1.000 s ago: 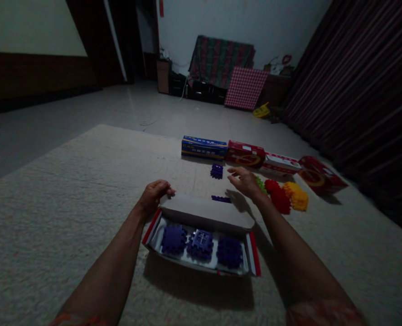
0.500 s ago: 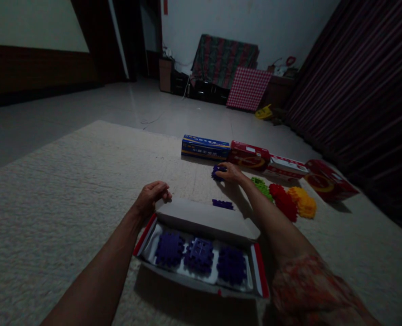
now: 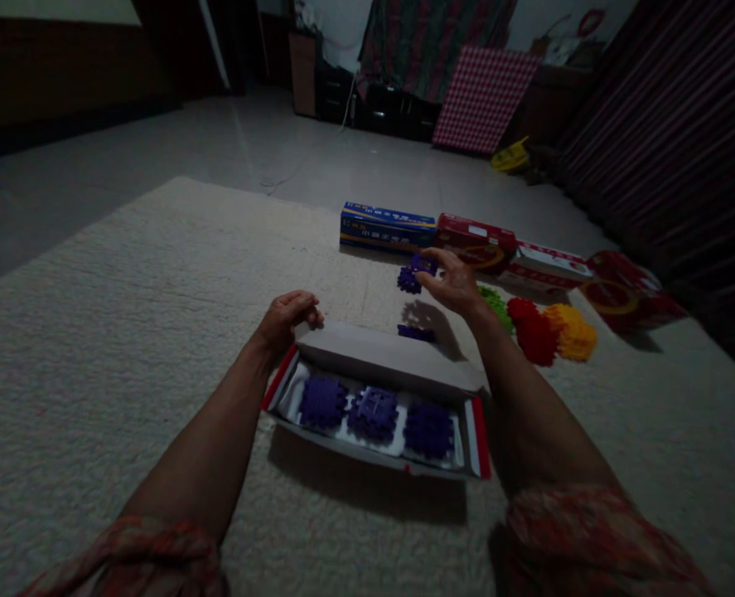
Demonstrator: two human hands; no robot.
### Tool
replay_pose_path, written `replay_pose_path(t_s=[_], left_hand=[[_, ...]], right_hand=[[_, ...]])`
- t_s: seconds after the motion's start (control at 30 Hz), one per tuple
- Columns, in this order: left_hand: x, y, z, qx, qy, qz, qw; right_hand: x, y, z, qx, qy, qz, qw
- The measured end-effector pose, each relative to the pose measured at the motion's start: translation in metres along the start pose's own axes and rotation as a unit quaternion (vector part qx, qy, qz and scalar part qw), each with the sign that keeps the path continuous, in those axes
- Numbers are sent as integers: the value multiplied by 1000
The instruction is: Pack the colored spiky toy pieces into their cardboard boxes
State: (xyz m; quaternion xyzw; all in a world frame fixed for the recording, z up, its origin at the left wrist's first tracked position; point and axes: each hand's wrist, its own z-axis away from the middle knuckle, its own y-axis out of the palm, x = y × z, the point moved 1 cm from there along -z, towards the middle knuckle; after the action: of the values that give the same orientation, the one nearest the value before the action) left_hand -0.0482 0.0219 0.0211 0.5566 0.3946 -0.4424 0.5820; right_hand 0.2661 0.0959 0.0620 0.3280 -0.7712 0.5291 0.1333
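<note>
Cream textured mat (image 3: 124, 332), spread over a pale floor. Dark striped curtain (image 3: 665, 124), hanging at far right. Red-and-white checked cloth (image 3: 486, 98), in the background. Open box (image 3: 480, 437), white inside with red ends, on the mat between the forearms; its white flap (image 3: 383, 352) raised along the far side. Closed boxes, four, in a row beyond: blue box (image 3: 387, 230), red box (image 3: 474, 242), red-and-white box (image 3: 550, 267), second red box (image 3: 631, 292).

Left hand (image 3: 289, 319): fingers curled, at the flap's left corner; whether it grips the card cannot be told. Right hand (image 3: 454, 283): thumb and fingers closed on purple toothed pieces (image 3: 410, 280), above the mat near the blue box; whether one stack or two is unclear.

Red heap (image 3: 534, 332), yellow heap (image 3: 571, 332) and green heap (image 3: 495, 305), beside the right forearm. Purple stacks, three, side by side inside the open box: left stack (image 3: 323, 404), middle stack (image 3: 373, 414), right stack (image 3: 429, 430). Purple strip (image 3: 415, 332), just beyond the flap.
</note>
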Motion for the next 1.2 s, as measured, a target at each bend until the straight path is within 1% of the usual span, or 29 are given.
replay_pose_path(t_s=[0.1,0.17,0.23,0.3,0.37,0.43,0.53,0.6,0.67,0.77,0.9,1.07,1.13,1.2], left_hand=[[0,1,0,-2,2,10,1000],[0,2,0,-4,5,17,1000],[0,2,0,-6,9,18,1000],[-1,2,0,-7,8,11,1000],[-1,2,-1,-5,6,2,1000],[-1,1,-2,-2,3,-4,1000],[0,0,-2,-2,10,-5,1000],[1,0,-3,0,17,-7,1000],[1,0,-3,2,17,-10,1000],[2,-1,-4,4,18,-10,1000],[4,-2,-4,9,15,-2,1000],[3,-2,-2,4,6,-8,1000],[3,-1,-2,4,5,-1,1000],[3,-1,-2,6,5,7,1000]], right_hand=[[45,-35,46,0,-54,-43,998],[81,-58,78,22,-93,-38,995],[115,-74,106,51,-136,-38,989],[139,-80,127,103,-173,-45,978],[153,-76,141,144,-194,-49,969],[157,-66,148,178,-195,-36,964],[156,-52,155,238,-171,5,956],[154,-46,158,275,-152,34,949],[153,-43,160,295,-140,65,943],[154,-41,162,297,-137,100,940],[157,-42,161,293,-132,119,940],[160,-48,161,287,-118,121,943],[160,-56,160,269,-132,104,948],[154,-66,155,231,-146,85,958]])
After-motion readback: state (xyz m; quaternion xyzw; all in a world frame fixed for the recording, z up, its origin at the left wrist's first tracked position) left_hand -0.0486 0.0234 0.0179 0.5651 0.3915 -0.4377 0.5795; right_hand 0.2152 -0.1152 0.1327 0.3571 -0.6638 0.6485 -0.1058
